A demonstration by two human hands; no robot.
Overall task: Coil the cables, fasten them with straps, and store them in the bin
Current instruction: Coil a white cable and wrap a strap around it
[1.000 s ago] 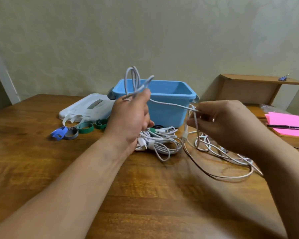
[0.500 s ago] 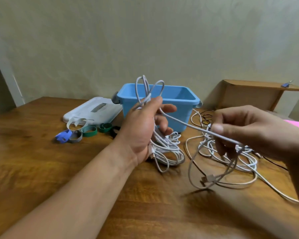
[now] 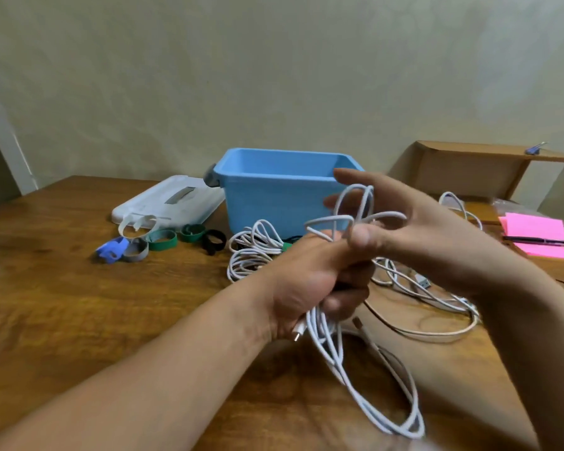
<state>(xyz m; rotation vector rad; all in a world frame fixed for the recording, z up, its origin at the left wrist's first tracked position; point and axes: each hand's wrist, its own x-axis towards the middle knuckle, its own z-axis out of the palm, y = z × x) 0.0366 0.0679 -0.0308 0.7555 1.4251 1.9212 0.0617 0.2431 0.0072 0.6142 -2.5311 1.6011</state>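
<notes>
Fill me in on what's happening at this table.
A person is coiling a white cable. The left hand grips the gathered loops while the right hand lays another loop on top. One white cable bundle tied with a green strap lies on the wooden table before the open blue plastic bin. Loose rolled straps wait left; more white cables lie uncoiled right.
</notes>
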